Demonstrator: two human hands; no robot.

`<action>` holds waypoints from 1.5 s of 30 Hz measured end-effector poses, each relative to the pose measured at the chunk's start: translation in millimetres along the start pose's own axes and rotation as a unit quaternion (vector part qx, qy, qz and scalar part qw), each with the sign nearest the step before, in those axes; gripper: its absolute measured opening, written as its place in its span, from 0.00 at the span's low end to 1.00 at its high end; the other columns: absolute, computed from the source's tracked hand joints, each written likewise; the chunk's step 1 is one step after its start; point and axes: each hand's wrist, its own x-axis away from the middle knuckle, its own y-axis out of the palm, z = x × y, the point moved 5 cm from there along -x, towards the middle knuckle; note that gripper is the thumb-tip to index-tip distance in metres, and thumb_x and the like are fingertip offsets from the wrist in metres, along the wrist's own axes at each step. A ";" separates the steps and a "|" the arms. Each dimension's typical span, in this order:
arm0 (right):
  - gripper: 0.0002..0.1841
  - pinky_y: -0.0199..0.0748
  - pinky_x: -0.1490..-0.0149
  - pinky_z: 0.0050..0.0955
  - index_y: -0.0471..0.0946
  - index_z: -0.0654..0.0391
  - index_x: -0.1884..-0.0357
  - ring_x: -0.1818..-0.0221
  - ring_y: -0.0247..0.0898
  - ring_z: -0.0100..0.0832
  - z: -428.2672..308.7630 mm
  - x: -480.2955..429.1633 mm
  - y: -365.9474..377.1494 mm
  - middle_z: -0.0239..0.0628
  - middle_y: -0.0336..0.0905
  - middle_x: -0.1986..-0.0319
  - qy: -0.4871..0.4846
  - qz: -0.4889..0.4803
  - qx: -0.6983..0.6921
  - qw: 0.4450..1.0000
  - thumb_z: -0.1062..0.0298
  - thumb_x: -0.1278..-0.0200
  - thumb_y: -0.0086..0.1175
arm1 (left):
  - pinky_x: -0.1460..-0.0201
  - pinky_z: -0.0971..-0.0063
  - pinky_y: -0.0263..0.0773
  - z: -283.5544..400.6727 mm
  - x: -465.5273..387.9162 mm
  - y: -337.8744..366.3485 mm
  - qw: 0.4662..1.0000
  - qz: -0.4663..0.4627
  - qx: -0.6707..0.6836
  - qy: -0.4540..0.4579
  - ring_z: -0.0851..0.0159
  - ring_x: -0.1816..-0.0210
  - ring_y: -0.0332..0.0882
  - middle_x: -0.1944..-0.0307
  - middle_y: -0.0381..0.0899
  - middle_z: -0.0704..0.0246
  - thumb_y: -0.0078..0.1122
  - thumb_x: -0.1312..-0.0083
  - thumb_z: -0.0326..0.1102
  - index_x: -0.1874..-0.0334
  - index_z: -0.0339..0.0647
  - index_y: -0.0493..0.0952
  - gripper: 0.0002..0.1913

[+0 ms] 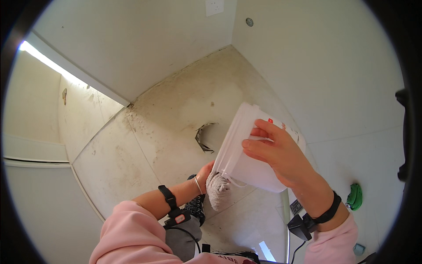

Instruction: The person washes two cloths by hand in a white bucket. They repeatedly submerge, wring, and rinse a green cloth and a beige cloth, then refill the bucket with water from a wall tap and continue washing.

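A white translucent plastic bucket [263, 165] is tilted on its side before me, its mouth facing left and away from view. Red printing marks its wall. At the rim's lower end is my left hand [205, 176], with a bunched, damp-looking greyish-pink cloth [218, 191] hanging beside it; my fingertips are hidden behind the rim and cloth. My right hand [272, 148] lies over the bucket's near side, fingers bent and slightly apart. Whether it grips the bucket or only rests there is unclear. The bucket's thin handle [235, 182] droops below the rim.
Below is a stained light floor [141, 155] with a round cut opening [204, 137]. Pale wall panels [329, 82] meet in a corner, with a socket plate [214, 7]. A green object [354, 197] and a drain grate [296, 207] lie at right. My shoe [196, 208] shows below.
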 end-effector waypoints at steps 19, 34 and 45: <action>0.40 0.61 0.39 0.35 0.51 0.62 0.33 0.37 0.55 0.36 20.4 61.7 -37.6 0.46 0.55 0.39 -0.012 0.122 -0.112 0.986 0.64 0.44 0.60 | 0.54 0.60 0.74 -11.7 -10.6 30.3 0.984 0.022 -0.172 -0.045 0.52 0.59 0.76 0.55 0.75 0.53 0.45 0.36 0.49 0.45 0.30 0.66 0.27; 0.17 0.77 0.51 0.32 0.66 0.67 0.54 0.60 0.73 0.38 254.3 318.3 -341.2 0.45 0.72 0.63 -0.171 0.611 -0.439 0.636 0.63 0.37 0.52 | 0.58 0.71 0.74 -185.1 -146.4 192.8 0.747 0.023 -0.658 -0.087 0.64 0.65 0.78 0.65 0.79 0.63 0.57 0.43 0.43 0.56 0.28 0.73 0.22; 0.17 0.78 0.49 0.23 0.70 0.70 0.56 0.55 0.74 0.36 242.7 287.2 -390.3 0.45 0.73 0.59 -0.299 0.421 -0.535 0.669 0.63 0.34 0.50 | 0.57 0.72 0.73 -269.6 -223.0 182.1 0.661 0.025 -0.747 -0.067 0.64 0.60 0.77 0.59 0.76 0.60 0.61 0.46 0.45 0.52 0.23 0.68 0.29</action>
